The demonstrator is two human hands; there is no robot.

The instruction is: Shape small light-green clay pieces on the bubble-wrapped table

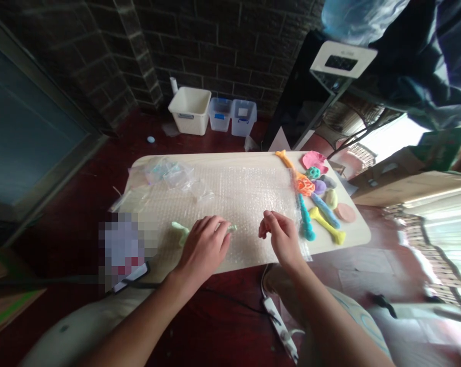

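Observation:
My left hand (209, 238) lies palm down over a pale green strip of modelling clay (181, 233), its fingers laid out flat. One end of the strip branches out to the left of the hand and a thin, bumpy end shows past the fingertips; the middle is hidden. My right hand (279, 233) is held above the bubble wrap (246, 199), thumb and curled fingers pressed together. Whatever may be between them cannot be made out. Just right of it lies a teal clay stick (306, 219).
Coloured clay shapes crowd the table's right end, among them a yellow bone shape (328, 225) and an orange netted piece (304, 184). Clear plastic bags (177, 176) lie at the back left. Bins (192, 109) stand by the wall; a power strip (280, 326) lies below.

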